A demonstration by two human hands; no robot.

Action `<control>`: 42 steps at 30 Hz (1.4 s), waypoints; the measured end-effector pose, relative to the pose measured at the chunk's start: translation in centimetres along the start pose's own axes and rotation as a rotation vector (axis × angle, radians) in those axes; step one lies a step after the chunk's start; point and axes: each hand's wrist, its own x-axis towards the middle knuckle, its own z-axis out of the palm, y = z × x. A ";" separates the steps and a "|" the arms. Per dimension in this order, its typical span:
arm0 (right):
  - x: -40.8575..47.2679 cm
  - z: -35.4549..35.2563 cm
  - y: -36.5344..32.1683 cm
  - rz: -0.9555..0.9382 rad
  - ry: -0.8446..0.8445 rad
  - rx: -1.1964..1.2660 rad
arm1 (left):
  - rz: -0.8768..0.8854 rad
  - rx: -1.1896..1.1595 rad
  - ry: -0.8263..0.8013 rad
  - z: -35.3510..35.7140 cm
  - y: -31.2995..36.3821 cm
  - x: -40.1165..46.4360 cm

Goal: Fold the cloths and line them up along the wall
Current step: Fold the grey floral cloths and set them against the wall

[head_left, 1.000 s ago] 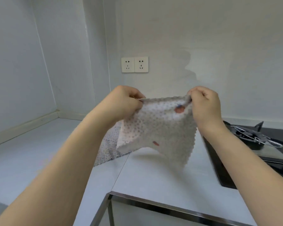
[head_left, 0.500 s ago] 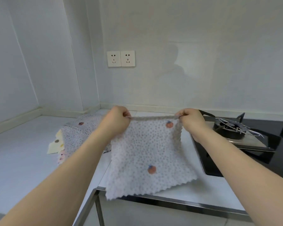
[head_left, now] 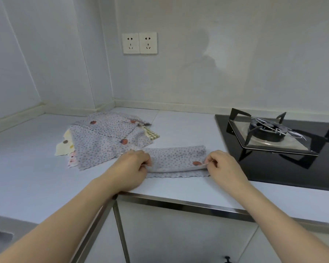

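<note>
A white cloth with small dots and red fruit prints (head_left: 176, 158) lies folded in half on the white countertop (head_left: 27, 168), near its front edge. My left hand (head_left: 131, 168) pinches the cloth's near left corner. At the near right corner my right hand (head_left: 222, 166) pinches the upper layer's edge. Behind and to the left, a loose pile of unfolded cloths (head_left: 106, 137) lies in a heap, a dotted one on top and yellowish ones sticking out underneath.
A black gas hob (head_left: 285, 149) with a burner and pan support (head_left: 266, 128) sits right of the folded cloth. The back wall carries two sockets (head_left: 140, 43). A metal strip (head_left: 179, 203) runs along the counter's front edge above cabinet doors.
The cloth was held up stretched between both hands. Now it lies on the counter folded in half, with both hands lowered to its near corners.
</note>
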 end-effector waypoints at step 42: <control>-0.4 -1.0 0.1 0.153 0.199 0.674 | 0.030 -0.154 0.035 -1.0 -1.5 0.0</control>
